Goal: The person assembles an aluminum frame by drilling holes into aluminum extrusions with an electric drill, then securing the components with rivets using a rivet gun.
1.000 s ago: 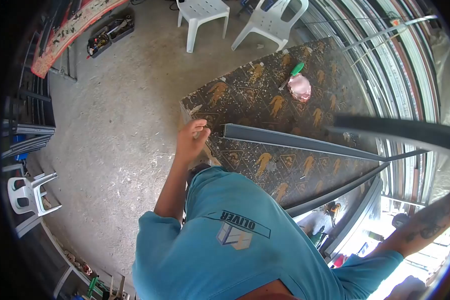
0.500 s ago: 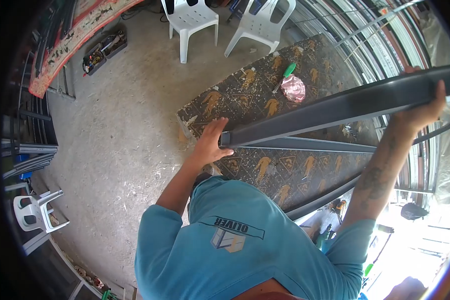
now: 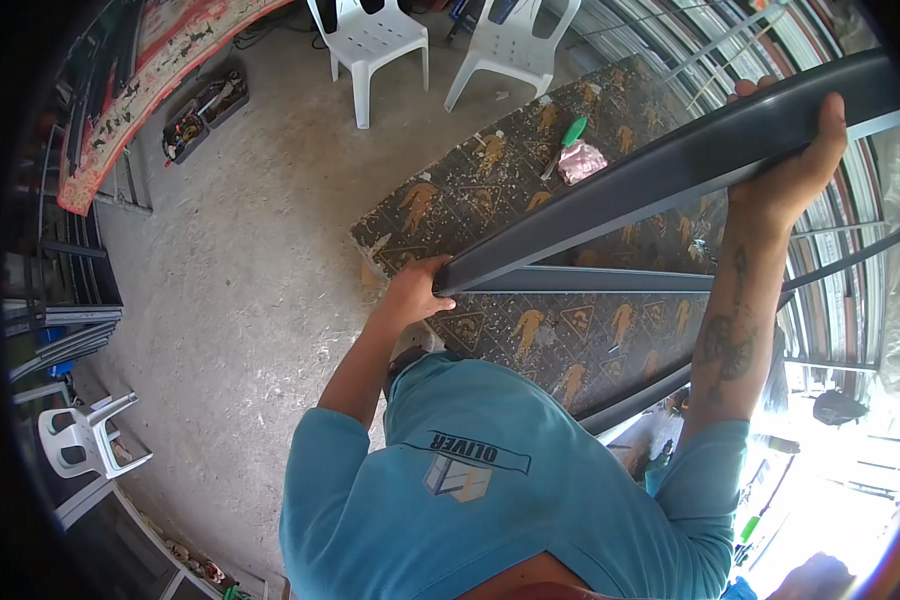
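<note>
head view, right hand (image 3: 788,175) grasping smooth grey bar (image 3: 650,172), left hand (image 3: 410,292) clasping its end

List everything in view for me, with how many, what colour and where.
Raised bar: one, dark grey, slanting above the table
Lying bar: one, grey, on the table
Table: one, dark with orange-brown figures, centre
Green-handled tool: one, beside the bundle
Bundle: one, pink, on the table
Chairs: three, white, two beyond the table, one far left
Toolbox: one, dark, on the floor
Floor: grey
Weathered board: one, red and cream, upper left
Stacked lengths: too many to count, mixed colours, right
Shirt: one, teal, on the person
Left hand: one, at the raised bar's near end
Right hand: one, gripping the raised bar
</note>
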`<state>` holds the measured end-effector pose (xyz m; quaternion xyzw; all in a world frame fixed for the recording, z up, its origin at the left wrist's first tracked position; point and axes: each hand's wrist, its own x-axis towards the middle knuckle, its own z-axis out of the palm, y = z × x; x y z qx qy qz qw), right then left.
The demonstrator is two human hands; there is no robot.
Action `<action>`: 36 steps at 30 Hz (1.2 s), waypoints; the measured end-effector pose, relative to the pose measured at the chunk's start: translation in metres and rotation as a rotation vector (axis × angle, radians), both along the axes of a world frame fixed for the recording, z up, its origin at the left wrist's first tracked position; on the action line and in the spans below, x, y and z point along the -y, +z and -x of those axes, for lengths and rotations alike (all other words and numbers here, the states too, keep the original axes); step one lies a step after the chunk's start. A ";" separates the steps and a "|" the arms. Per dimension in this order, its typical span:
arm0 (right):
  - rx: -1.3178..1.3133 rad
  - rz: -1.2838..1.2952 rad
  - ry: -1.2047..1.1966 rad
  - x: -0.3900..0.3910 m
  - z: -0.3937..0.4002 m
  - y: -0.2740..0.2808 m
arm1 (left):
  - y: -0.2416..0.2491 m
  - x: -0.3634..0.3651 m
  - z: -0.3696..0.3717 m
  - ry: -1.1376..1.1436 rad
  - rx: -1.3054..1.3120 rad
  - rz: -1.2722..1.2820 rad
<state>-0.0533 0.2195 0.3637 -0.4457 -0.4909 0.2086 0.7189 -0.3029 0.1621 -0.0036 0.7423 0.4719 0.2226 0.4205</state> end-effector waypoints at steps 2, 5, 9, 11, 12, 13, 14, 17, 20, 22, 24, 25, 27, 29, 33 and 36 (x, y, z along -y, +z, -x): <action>0.025 0.019 -0.009 -0.003 0.002 0.001 | 0.000 -0.002 0.000 -0.034 -0.063 0.059; -0.007 -0.021 -0.010 -0.009 0.001 0.006 | -0.007 0.000 0.000 0.042 -0.071 -0.160; 0.027 -0.019 0.073 -0.015 0.002 0.008 | -0.001 -0.008 -0.004 0.016 -0.079 -0.051; 0.015 -0.045 0.080 -0.018 0.007 0.006 | -0.005 -0.011 -0.003 0.009 -0.066 -0.066; 0.022 -0.021 0.064 -0.019 0.008 0.005 | -0.004 -0.013 -0.003 0.019 -0.101 -0.018; 0.029 0.006 0.045 -0.020 0.009 0.004 | -0.004 -0.014 -0.004 0.026 -0.135 0.032; 0.033 0.007 0.042 -0.020 0.008 0.004 | -0.006 -0.015 -0.004 0.023 -0.131 0.033; 0.097 0.074 0.206 -0.022 0.013 0.001 | -0.019 -0.014 0.001 0.007 -0.115 0.041; 0.087 0.024 0.221 -0.028 0.018 -0.002 | -0.027 -0.012 0.001 0.069 -0.107 -0.243; 0.110 0.039 0.263 -0.023 0.025 0.000 | -0.026 -0.012 0.000 0.078 -0.126 -0.220; 0.120 0.055 0.284 -0.019 0.041 0.001 | -0.038 -0.011 0.000 0.071 -0.145 -0.186; 0.047 0.010 0.400 -0.016 0.052 0.001 | -0.040 -0.012 0.000 0.067 -0.165 -0.159; 0.468 -0.179 0.338 -0.010 0.080 0.005 | -0.036 -0.009 0.002 0.056 -0.143 -0.209; 0.183 -0.063 0.715 -0.005 0.079 0.014 | -0.036 -0.012 0.004 0.022 -0.118 -0.266; 0.256 -0.204 0.509 0.001 0.080 0.011 | -0.035 -0.016 0.004 -0.120 0.010 -0.248; 0.338 -0.317 0.360 0.004 0.082 0.006 | -0.046 -0.017 0.001 -0.096 0.031 -0.154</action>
